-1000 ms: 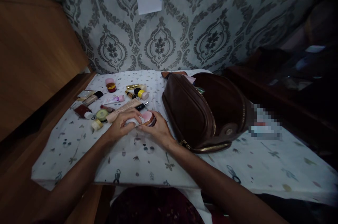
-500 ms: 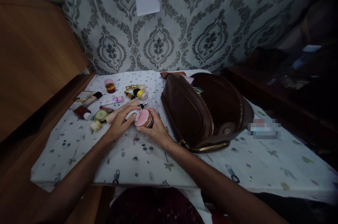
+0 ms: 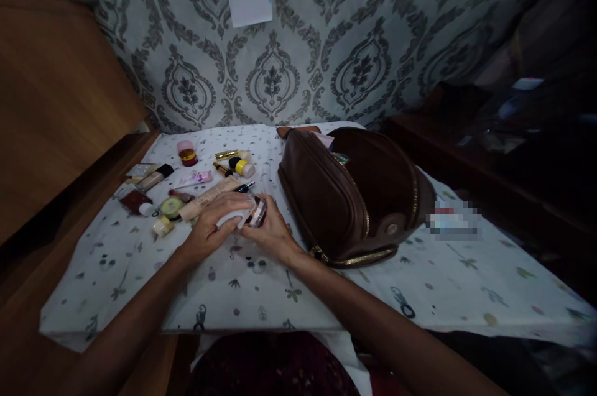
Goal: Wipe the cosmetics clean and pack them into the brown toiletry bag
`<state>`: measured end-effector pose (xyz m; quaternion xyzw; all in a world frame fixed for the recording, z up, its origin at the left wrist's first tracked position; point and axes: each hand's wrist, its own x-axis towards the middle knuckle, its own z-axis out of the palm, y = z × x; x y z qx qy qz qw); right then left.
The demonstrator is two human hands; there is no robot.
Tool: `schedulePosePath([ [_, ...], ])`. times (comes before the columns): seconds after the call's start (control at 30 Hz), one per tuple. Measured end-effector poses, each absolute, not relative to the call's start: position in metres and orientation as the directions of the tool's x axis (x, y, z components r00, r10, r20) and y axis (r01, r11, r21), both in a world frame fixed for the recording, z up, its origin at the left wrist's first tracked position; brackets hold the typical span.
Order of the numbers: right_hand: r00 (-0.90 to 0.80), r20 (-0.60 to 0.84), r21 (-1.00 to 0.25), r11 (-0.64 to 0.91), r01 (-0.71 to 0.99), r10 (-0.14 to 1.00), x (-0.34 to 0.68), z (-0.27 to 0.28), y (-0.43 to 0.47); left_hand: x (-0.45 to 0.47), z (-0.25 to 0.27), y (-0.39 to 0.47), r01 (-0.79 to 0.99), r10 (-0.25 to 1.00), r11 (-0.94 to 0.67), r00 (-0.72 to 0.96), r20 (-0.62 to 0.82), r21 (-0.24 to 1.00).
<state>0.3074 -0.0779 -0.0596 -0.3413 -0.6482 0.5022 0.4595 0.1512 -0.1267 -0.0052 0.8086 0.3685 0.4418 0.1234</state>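
One small container (image 3: 258,214) is tilted over the desk (image 3: 237,303), left of the brown bag (image 3: 319,197): right hand (image 3: 274,232) has fingers round its right side, left hand (image 3: 211,225) has fingers holding white cloth (image 3: 230,218) at its left, long axis unclear.

The left hand (image 3: 211,223) holds a cloth (image 3: 232,218) against a jar (image 3: 259,214) in the right hand's grip (image 3: 274,229), above the table (image 3: 321,306) beside a bag (image 3: 321,197).
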Motion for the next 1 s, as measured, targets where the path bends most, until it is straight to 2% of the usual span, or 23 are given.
schedulePosePath([
  [0.1, -0.357, 0.298, -0.923, 0.362, 0.128, 0.885, 0.31, -0.058, -0.083, 0.152, -0.006, -0.126, 0.466, 0.671, -0.736, 0.399, 0.626, 0.492],
  [0.2, -0.402, 0.328, -0.843, 0.457, 0.284, 0.855, 0.312, -0.054, -0.089, 0.156, -0.01, -0.126, 0.501, 0.718, -0.693, 0.412, 0.562, 0.518],
  [0.4, -0.41, 0.374, -0.701, 0.543, 0.462, 0.832, 0.314, -0.052, -0.095, 0.166, -0.012, -0.13, 0.551, 0.887, -0.458, 0.224, 0.405, 0.698],
  [0.57, -0.424, 0.529, -0.6, 0.678, 0.425, 0.735, 0.315, -0.055, -0.094, 0.167, -0.01, -0.131, 0.414, 0.975, -0.221, 0.114, 0.191, 0.883],
  [0.73, -0.504, 0.573, -0.599, 0.75, 0.28, 0.646, 0.319, -0.052, -0.092, 0.162, -0.02, -0.126, 0.17, 0.988, -0.149, 0.077, 0.137, 0.974],
  [0.87, -0.501, 0.539, -0.691, 0.695, 0.197, 0.677, 0.318, -0.051, -0.091, 0.164, -0.024, -0.124, -0.04, 0.998, -0.043, -0.042, 0.041, 0.998],
  [1.0, -0.463, 0.51, -0.739, 0.645, 0.195, 0.724, 0.315, -0.053, -0.089, 0.168, -0.022, -0.125, -0.152, 0.995, -0.003, -0.096, -0.012, 0.988],
])
